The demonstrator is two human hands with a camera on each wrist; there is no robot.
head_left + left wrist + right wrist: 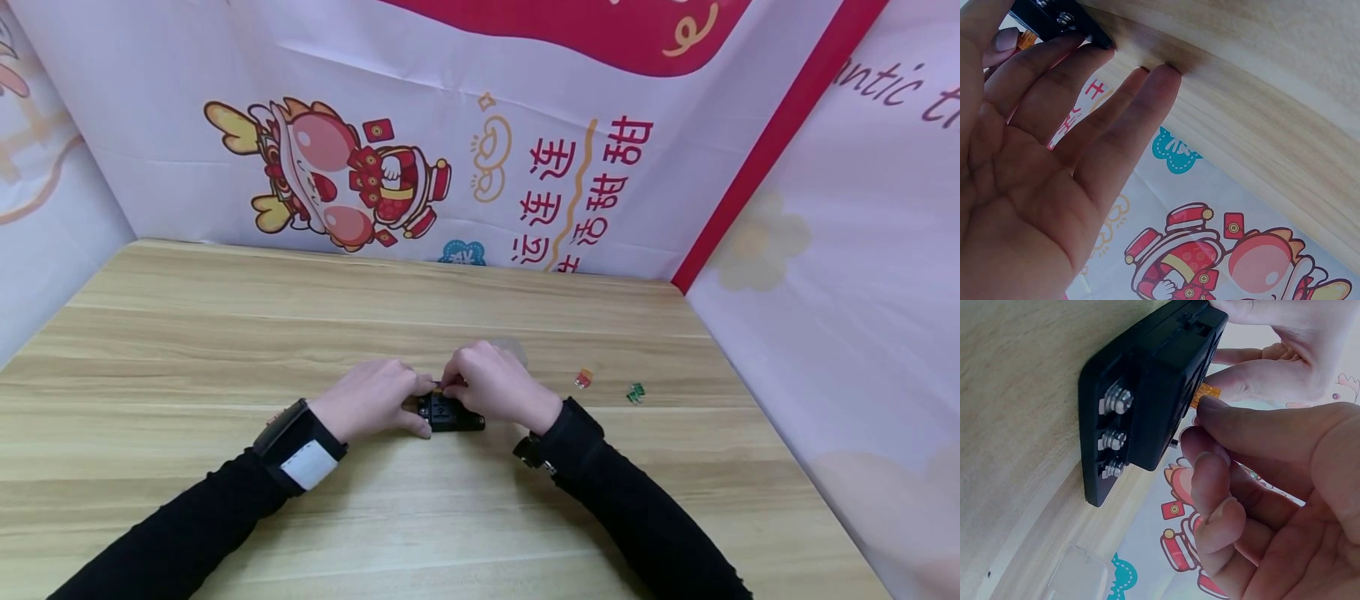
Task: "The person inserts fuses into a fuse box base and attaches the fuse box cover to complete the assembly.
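Note:
A black fuse box [456, 417] with metal screw terminals lies on the wooden table between both hands. My left hand [371, 400] holds it at its left end, thumb on the near side and fingers on the far side. In the right wrist view, my right hand [1266, 450] pinches a small orange blade fuse [1205, 394] between thumb and index finger at the top face of the fuse box [1160, 394]. The fuse's lower part is hidden by the box and fingertips. Some of the left hand's fingertips [1169, 72] touch the tabletop in the left wrist view.
A clear plastic cover [512, 348] lies just behind the right hand. To the right are a few small red fuses [583, 378] and green fuses [636, 392]. A printed cloth wall [420, 67] closes off the table's back edge, and another cloth [847, 333] its right side.

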